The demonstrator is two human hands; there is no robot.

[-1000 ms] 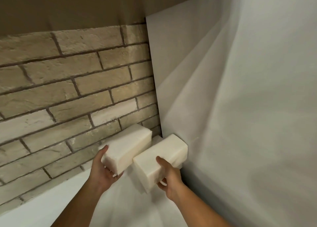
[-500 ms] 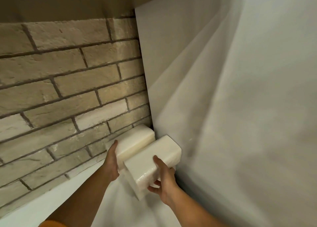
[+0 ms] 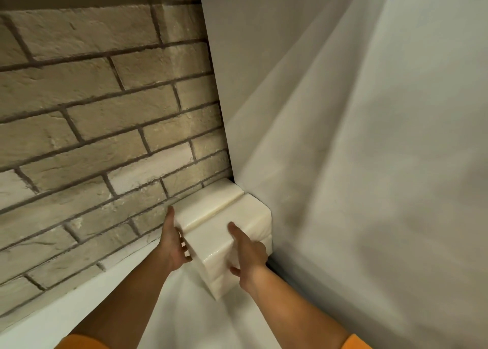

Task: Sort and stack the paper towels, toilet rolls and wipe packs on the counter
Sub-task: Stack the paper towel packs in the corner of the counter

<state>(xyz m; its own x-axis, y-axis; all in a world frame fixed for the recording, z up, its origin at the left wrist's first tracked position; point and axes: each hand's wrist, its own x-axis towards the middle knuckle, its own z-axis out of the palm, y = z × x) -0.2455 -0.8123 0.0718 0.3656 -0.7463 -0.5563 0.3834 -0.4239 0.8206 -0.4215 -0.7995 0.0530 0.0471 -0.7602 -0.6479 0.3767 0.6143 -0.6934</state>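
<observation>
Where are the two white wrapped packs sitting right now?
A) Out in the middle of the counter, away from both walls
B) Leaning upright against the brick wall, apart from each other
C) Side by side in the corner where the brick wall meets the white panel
C: the two white packs lie side by side in the corner between the brick wall and the white panel, with the left hand and right hand on them.

Packs wedged in corner; brick wall behind
</observation>
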